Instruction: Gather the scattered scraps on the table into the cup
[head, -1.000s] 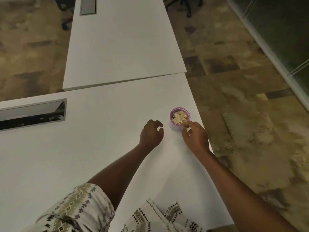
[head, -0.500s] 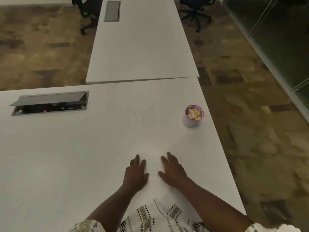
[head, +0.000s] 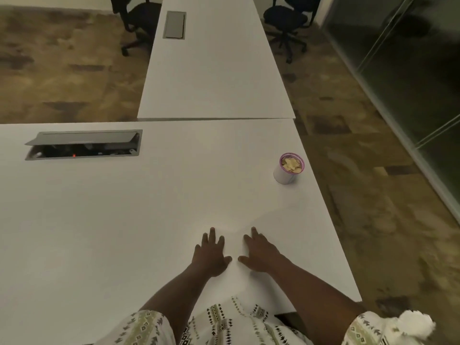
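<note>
Both hands [head: 236, 255] lie flat; cup [head: 288, 168] near table edge [head: 323, 202].

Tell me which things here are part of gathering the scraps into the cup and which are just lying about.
Part of the job:
cup, upright near the table's right edge
scraps inside it
table
left hand and right hand, flat on the table, empty

Just there:
cable hatch, lid propped open
second table with a closed hatch
two office chairs
</note>
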